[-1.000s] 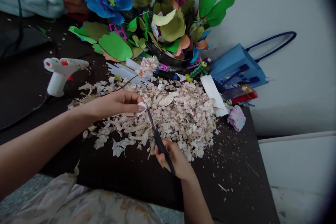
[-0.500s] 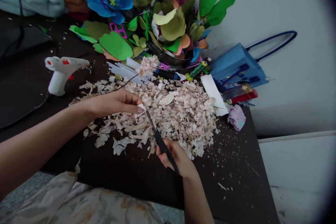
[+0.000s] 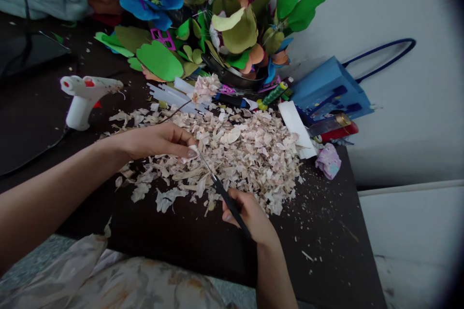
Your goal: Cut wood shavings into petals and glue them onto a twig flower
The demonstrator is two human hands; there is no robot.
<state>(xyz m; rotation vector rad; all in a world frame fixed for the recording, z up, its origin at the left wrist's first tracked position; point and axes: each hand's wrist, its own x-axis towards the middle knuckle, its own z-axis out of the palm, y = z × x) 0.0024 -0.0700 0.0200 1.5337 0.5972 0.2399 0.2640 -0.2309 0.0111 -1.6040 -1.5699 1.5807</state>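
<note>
My left hand pinches a small pale scrap of fabric between thumb and fingers, above a heap of cut pale pieces. In my right hand is a pair of scissors with black handles, the blades pointing up and left toward the scrap. The blade tips lie close beside my left thumb; whether they touch the scrap I cannot tell. Behind my left hand, a pale ruffled flower on a thin brown stem rests at the back edge of the heap.
A white glue gun stands at left with its cord on the dark table. Translucent glue sticks lie behind the heap. Felt flowers and leaves crowd the back. A blue bag leans on the wall at right.
My right hand has drawn slightly right and down with the scissors, and the handles look closer together. My left hand stays nearly in place with the scrap.
</note>
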